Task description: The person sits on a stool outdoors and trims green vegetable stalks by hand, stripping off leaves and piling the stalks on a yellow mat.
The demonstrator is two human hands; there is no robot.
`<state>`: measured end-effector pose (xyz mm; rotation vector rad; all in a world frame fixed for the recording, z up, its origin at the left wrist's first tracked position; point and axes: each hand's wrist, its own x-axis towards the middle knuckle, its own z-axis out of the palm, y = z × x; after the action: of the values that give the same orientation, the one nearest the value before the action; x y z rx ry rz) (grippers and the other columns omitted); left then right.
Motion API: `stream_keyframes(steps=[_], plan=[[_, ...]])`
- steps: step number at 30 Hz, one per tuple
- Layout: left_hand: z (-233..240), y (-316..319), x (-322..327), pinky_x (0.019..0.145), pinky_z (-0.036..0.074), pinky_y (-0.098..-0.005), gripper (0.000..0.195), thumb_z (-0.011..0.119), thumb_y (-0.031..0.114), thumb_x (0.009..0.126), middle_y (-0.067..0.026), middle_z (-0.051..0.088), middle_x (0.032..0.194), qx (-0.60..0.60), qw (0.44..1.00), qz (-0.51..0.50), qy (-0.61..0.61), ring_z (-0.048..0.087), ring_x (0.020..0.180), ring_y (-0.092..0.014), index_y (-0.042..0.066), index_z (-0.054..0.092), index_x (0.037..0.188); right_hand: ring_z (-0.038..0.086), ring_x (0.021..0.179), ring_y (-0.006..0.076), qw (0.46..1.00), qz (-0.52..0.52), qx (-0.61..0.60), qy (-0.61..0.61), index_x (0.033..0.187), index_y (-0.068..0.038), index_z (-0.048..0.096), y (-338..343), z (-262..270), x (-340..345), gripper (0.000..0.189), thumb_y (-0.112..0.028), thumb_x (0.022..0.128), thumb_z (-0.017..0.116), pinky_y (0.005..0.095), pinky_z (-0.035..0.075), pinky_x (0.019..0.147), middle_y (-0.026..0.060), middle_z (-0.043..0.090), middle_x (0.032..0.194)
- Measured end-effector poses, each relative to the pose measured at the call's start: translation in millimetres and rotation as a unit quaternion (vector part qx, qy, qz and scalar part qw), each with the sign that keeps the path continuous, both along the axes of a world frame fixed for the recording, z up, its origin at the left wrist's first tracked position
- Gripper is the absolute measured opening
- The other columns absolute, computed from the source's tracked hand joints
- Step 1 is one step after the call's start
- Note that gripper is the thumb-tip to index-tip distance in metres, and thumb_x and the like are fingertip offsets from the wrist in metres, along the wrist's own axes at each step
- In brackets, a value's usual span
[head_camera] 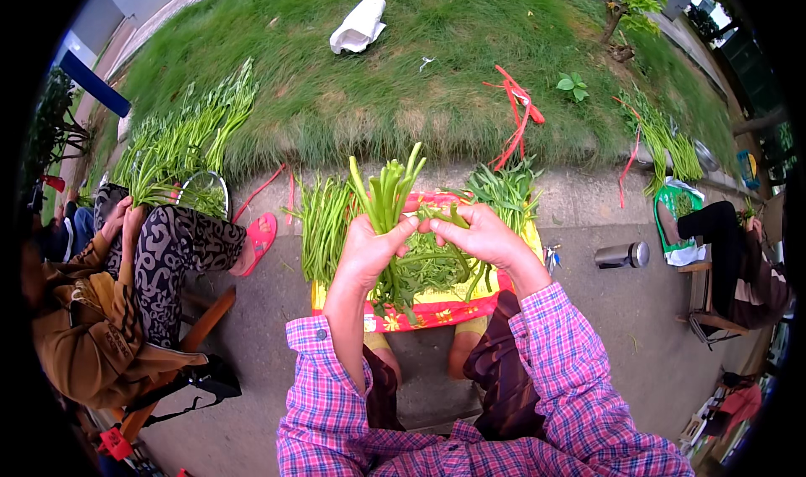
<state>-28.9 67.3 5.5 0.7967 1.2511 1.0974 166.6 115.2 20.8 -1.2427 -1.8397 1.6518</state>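
Note:
My left hand (371,247) is closed around a bunch of green leafy-vegetable stems (389,197), their cut ends pointing up and leaves hanging below. Close beside it, my right hand (482,232) grips a few green stems (454,215) between thumb and fingers. The fingertips of both hands nearly meet. Below them, loose leaves and stems (431,269) lie on a red and yellow printed sack (434,316) spread in front of my knees. A pile of long stems (324,231) rests at the sack's left, and a leafy bundle (504,190) at its right.
A seated person (94,326) at left holds greens beside a round metal-rimmed container (204,193). Another person (724,244) sits at right near a green bag (677,215). A metal flask (622,254) lies on the pavement. Red strips (519,115) and a white bag (359,26) lie on the grass.

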Motion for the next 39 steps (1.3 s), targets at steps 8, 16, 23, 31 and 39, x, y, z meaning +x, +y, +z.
stream_keyframes(steps=[8, 16, 23, 31, 39], plan=[[-17.3, -2.1, -8.2, 0.048, 0.044, -0.0246, 0.016, 0.072, 0.012, 0.085, -0.0037, 0.064, 0.076, -0.052, 0.990, 0.057, 0.115, 0.053, 0.052, -0.009, 0.000, 0.065, 0.093, 0.047, 0.063, 0.0042, 0.927, -0.332, -0.114, 0.130, 0.106, -0.004, 0.060, 16.9, -15.9, 12.7, 0.026, -0.029, 0.100, 0.052, 0.0193, 0.034, 0.047, 0.0007, 0.065, 0.087], [-20.0, -0.1, -10.7, 0.048, 0.043, -0.0246, 0.012, 0.070, 0.007, 0.085, -0.0030, 0.063, 0.074, -0.067, 0.987, 0.099, 0.103, 0.053, 0.052, -0.009, 0.000, 0.065, 0.093, 0.045, 0.064, 0.0074, 0.825, -0.422, -0.192, 0.325, 0.108, -0.001, 0.054, 29.4, -24.9, 36.8, 0.023, -0.023, 0.102, 0.048, 0.0203, 0.031, 0.044, 0.0064, 0.059, 0.090], [-29.1, 5.9, -17.6, 0.050, 0.045, -0.0238, 0.035, 0.070, 0.002, 0.083, -0.0091, 0.068, 0.098, -0.062, 0.988, 0.108, 0.088, 0.054, 0.055, -0.009, -0.004, 0.062, 0.116, 0.045, 0.064, 0.0073, 0.791, -0.394, -0.255, 0.392, 0.107, -0.003, 0.054, 34.7, -35.8, 50.6, 0.020, -0.021, 0.103, 0.047, 0.0194, 0.032, 0.044, 0.0051, 0.056, 0.089], [-26.9, 2.7, -14.7, 0.056, 0.048, -0.0244, 0.022, 0.074, 0.005, 0.082, -0.0078, 0.071, 0.091, -0.050, 0.996, 0.051, 0.059, 0.059, 0.063, -0.010, -0.002, 0.068, 0.103, 0.045, 0.062, 0.0066, 0.761, -0.408, -0.279, 0.421, 0.104, -0.005, 0.054, 36.7, -38.2, 54.5, 0.019, -0.021, 0.103, 0.045, 0.0190, 0.031, 0.044, 0.0046, 0.057, 0.088], [-16.4, -0.4, -6.8, 0.057, 0.049, -0.0248, 0.015, 0.074, 0.006, 0.081, -0.0064, 0.069, 0.085, -0.021, 0.995, -0.025, 0.096, 0.062, 0.068, -0.011, -0.002, 0.069, 0.093, 0.044, 0.060, 0.0058, 0.743, -0.480, -0.219, 0.412, 0.101, -0.005, 0.055, 42.8, -39.6, 63.3, 0.019, -0.021, 0.104, 0.044, 0.0200, 0.030, 0.043, 0.0044, 0.060, 0.089]])
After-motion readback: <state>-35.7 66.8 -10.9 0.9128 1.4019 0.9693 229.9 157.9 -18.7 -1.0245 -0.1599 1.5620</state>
